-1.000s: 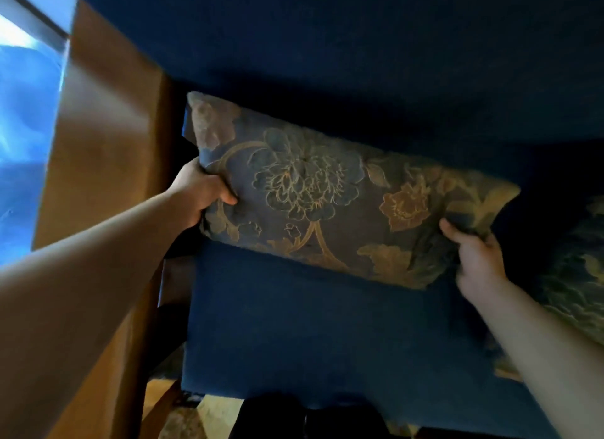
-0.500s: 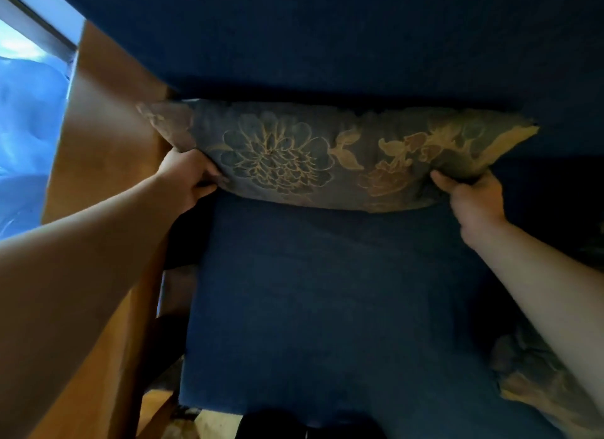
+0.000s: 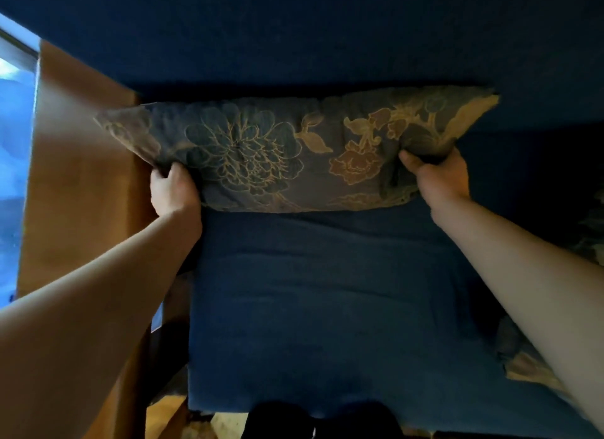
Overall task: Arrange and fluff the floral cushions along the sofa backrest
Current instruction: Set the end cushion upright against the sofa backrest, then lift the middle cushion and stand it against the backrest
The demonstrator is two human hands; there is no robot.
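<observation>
A grey-blue floral cushion (image 3: 287,154) with gold flower outlines stands lengthwise against the dark blue sofa backrest (image 3: 327,36), at the left end of the blue seat (image 3: 327,291). My left hand (image 3: 175,190) grips its lower left corner. My right hand (image 3: 438,177) grips its lower right edge, thumb pressed into the fabric. A second floral cushion (image 3: 523,363) lies on the seat at the right, partly hidden under my right forearm.
A brown wooden armrest (image 3: 78,164) borders the seat on the left, with a bright window (image 3: 13,138) beyond it. A third floral patch (image 3: 593,229) shows at the far right edge. Wooden floor (image 3: 225,425) and my dark feet lie below the seat front.
The cushion went from tilted in the air to level against the backrest, then settled lower onto the seat. Both hands stayed gripped on its ends.
</observation>
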